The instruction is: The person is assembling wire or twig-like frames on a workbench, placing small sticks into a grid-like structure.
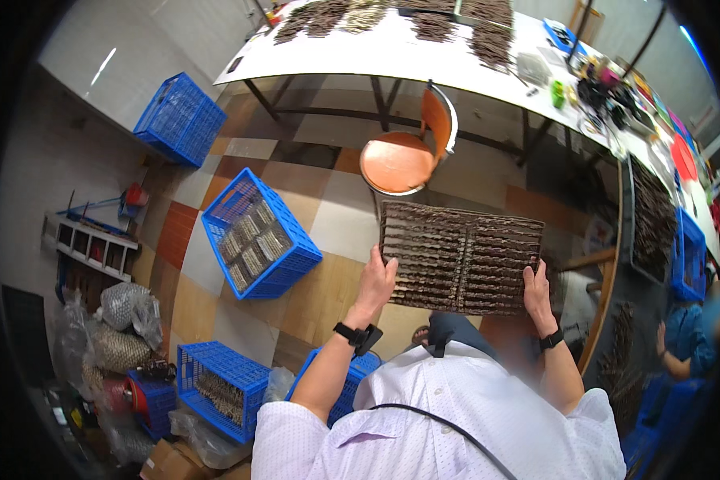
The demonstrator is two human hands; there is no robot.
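Note:
Out in front of my body is a rectangular dark brown tray (461, 307) with rows of bumpy, twig-like brown pieces (424, 256). A paler seam runs down its middle. My left hand (374, 282) is closed on the tray's left edge, thumb on top. On the opposite edge, my right hand (537, 298) grips in the same way. Fingers under the tray are hidden. Whether the pieces lie loose or are fixed cannot be made out.
An orange chair (398, 162) stands beyond the tray, before a long white table (328, 60) bearing brown bundles. Left is a blue crate (300, 262) with grey-brown bundles; another blue crate (186, 120) stands behind. Dark trays (637, 232) and a co-worker's arm (675, 364) are at right.

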